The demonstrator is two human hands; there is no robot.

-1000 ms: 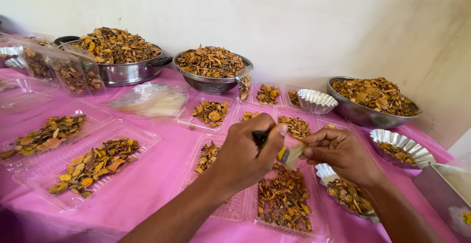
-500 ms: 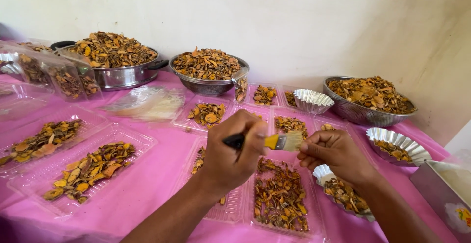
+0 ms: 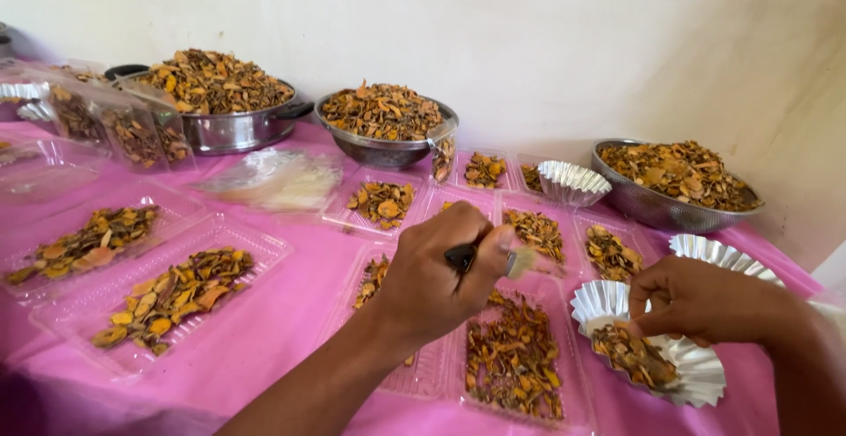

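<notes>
Two hands: left hand [image 3: 441, 269] grips brush [image 3: 493, 260]; right hand [image 3: 705, 299] pinches chips in fluted tin [image 3: 696, 370].

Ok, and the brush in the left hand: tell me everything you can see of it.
The brush is small, with a black handle, a narrow metal-looking band and pale bristles that are blurred. The left hand grips the handle in its closed fingers, so only the handle's dark end shows by the thumb. It lies roughly level, bristles pointing right, in the air above a clear tray of dried orange-brown slices. Nothing but that hand touches it; the right hand is apart, at a fluted foil cup.
</notes>
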